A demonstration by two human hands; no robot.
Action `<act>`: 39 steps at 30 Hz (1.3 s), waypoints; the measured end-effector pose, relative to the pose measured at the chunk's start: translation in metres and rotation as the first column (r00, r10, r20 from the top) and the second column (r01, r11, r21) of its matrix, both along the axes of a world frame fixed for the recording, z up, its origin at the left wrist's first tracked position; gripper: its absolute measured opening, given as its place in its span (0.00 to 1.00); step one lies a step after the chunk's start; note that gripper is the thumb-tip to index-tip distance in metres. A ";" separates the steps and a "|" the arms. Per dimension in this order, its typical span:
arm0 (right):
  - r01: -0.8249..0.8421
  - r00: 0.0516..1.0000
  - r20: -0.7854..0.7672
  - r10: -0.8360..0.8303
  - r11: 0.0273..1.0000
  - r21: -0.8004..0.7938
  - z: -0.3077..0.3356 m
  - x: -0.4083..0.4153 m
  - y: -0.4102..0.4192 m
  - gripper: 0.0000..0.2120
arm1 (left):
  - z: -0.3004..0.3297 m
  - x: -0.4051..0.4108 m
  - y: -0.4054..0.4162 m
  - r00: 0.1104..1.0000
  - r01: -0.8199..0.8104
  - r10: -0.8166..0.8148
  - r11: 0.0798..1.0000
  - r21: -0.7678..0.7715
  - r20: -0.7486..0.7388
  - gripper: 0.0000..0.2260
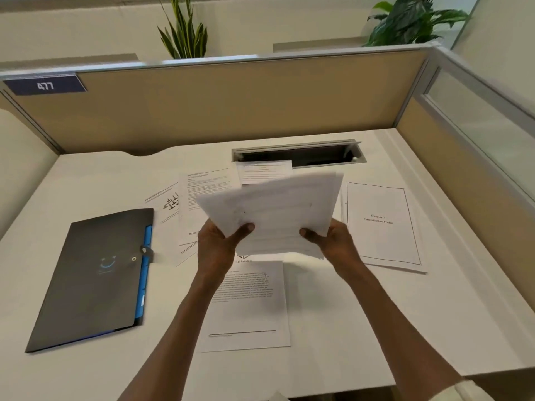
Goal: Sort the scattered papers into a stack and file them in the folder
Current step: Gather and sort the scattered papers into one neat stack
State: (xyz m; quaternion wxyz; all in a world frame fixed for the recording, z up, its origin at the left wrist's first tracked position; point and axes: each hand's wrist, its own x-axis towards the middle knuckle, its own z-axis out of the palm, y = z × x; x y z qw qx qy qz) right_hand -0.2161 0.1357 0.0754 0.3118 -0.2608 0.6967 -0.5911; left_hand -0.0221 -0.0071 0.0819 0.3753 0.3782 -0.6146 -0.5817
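A stack of white papers point(275, 209) is held up above the desk, tilted and blurred. My left hand point(217, 247) grips its lower left edge and my right hand point(335, 244) grips its lower right edge, thumbs on top. Loose sheets lie on the desk below: a text page point(249, 308) under my forearms, a title page point(382, 224) at the right, several overlapping sheets point(199, 186) left of the stack, and one small sheet point(263, 169) behind it. A black folder point(92, 279) with a blue edge and snap strap lies closed at the left.
The white desk point(362, 328) is walled by tan cubicle partitions point(231, 105) at the back and right. A cable slot point(298, 153) lies open at the rear of the desk. Plants point(185, 30) stand behind the partition.
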 end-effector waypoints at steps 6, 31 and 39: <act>-0.047 0.998 0.037 0.041 0.984 0.169 -0.043 0.008 -0.011 0.19 | -0.034 0.001 0.000 0.971 0.068 -0.061 0.997 -0.025 0.233 0.17; 0.141 0.900 -0.322 0.293 0.503 0.853 -0.090 0.037 -0.040 0.25 | -0.031 0.060 -0.102 0.911 -0.379 0.389 0.921 -0.089 0.140 0.11; 0.317 0.904 -0.428 -0.006 0.682 0.659 -0.056 -0.012 -0.023 0.06 | -0.039 0.056 -0.111 0.881 -0.370 0.396 0.917 -0.147 0.260 0.06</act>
